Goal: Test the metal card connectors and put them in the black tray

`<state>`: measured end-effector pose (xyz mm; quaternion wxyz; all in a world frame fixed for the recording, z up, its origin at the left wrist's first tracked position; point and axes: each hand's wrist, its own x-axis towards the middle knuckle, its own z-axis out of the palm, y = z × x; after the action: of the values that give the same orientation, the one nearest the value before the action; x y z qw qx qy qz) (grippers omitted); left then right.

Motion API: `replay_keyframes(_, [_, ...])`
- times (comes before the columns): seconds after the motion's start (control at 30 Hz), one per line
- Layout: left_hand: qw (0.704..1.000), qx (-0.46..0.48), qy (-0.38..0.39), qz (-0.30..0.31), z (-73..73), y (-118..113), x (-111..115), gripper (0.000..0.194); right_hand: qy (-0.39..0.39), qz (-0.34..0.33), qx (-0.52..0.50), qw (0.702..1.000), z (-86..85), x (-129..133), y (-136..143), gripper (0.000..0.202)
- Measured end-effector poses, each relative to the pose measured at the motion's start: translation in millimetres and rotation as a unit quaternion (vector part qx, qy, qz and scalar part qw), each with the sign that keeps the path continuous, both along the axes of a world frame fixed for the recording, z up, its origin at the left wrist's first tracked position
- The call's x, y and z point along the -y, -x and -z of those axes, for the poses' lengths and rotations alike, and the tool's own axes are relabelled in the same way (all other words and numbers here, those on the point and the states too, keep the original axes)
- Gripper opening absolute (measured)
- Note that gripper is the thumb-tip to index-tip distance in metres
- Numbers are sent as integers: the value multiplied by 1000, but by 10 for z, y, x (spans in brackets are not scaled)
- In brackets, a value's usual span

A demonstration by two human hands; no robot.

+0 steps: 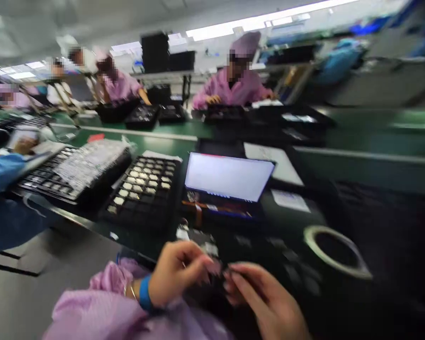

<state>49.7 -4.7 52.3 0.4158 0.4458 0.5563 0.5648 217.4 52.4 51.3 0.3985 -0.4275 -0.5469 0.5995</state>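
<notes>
Close together at the near edge of the dark bench, my left hand (179, 271) and my right hand (269, 297) have their fingertips pinched. Whatever lies between them is small, dark and blurred; I cannot make out what it is. A blue band (145, 293) circles my left wrist. Just beyond my left hand lie small blurred parts, one with a white piece (210, 248). Farther off, a lit white display panel (228, 177) leans on the bench, an orange-brown flex strip (198, 208) running along its lower edge.
Left of the panel sits a black compartment tray (145, 212) with several pale parts. Beyond it a plastic-wrapped stack (92, 163) rests on another tray. A pale ring, perhaps a tape roll (335, 250), lies at right. A blue sleeve (3, 174) is at far left; co-workers sit opposite.
</notes>
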Motion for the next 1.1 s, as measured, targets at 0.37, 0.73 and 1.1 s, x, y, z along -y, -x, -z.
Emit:
replay_keyframes(0.37, [998, -35, 22, 42, -130, 69, 129, 28, 115, -95, -89, 985, -175, 164, 33, 16])
replay_keyframes(0.73, [997, -26, 39, 54, -172, 61, 108, 31, 175, -131, -116, 969, -153, 126, 11, 22])
replay_keyframes(1.1, [995, -37, 68, 64, -169, 73, 118, 30, 160, -122, -80, 976, -170, 131, -17, 22])
